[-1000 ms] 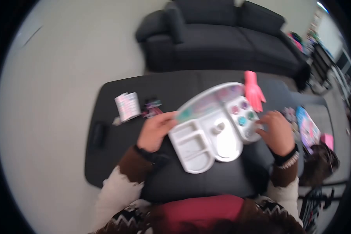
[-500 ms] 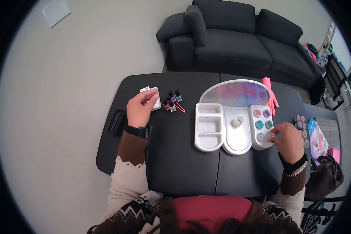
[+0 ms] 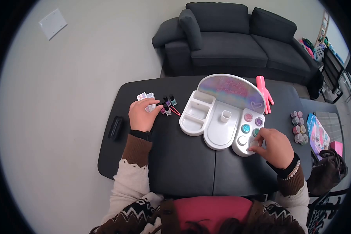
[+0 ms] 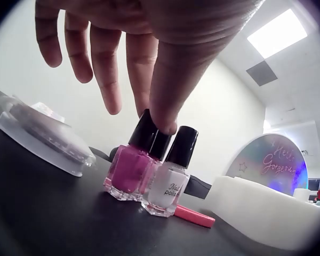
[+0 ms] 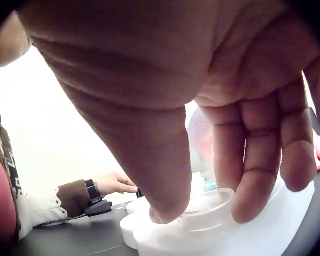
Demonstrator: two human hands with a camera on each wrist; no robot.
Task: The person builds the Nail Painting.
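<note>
My left hand [image 3: 142, 114] pinches the black cap of a magenta nail polish bottle [image 4: 129, 172] between thumb and index finger. A pale polish bottle [image 4: 166, 186] stands right beside it, and a dark one [image 3: 173, 100] is just behind. With thumb and fingertips, my right hand [image 3: 276, 147] holds a small clear jar [image 5: 212, 214] at the front right corner of the white vanity station [image 3: 221, 137]. Pink [image 3: 248, 117], purple [image 3: 259, 121], teal [image 3: 246, 128] and green [image 3: 256, 132] jars sit in that same section. The station's iridescent backboard [image 3: 234, 90] stands upright.
Left of the bottles lies a white package [image 3: 146, 96], with a black case [image 3: 116, 127] nearer me. A pink tool [image 3: 176, 111] lies by the bottles. Behind the station rests a pink model hand [image 3: 264, 94]; more small jars [image 3: 298, 128] stand at the right edge.
My left hand has left the station's left side, passed over the package and come to the bottles. The station has turned slightly clockwise. My right hand stays at its front right corner.
</note>
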